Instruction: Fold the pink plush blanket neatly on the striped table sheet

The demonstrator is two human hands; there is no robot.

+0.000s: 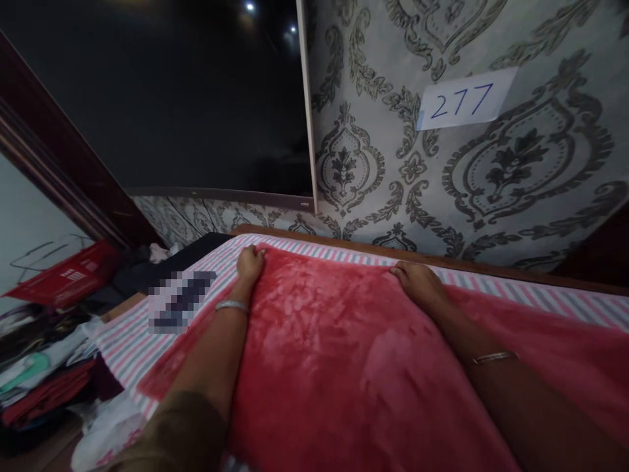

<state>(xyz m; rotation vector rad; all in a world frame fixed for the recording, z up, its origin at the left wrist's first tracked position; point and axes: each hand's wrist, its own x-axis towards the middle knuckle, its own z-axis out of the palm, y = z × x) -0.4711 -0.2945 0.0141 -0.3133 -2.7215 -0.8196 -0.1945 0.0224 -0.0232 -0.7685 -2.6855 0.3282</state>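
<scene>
A red plush cloth, perhaps a blanket or towel, is spread between my two arms. My left hand is closed on its far left corner. Its far edge, further right, is pinched by my right hand. Between the hands that edge runs fairly straight. More red fabric lies beyond my right forearm and beside my left one. Underneath is a striped cloth in pink, grey and white, covering the surface. The near end of the red cloth runs out of view.
A large dark screen and a paper marked 277 are on the patterned wall. A blurred dark item lies on the striped cloth. At left are a red bag and piled folded clothes.
</scene>
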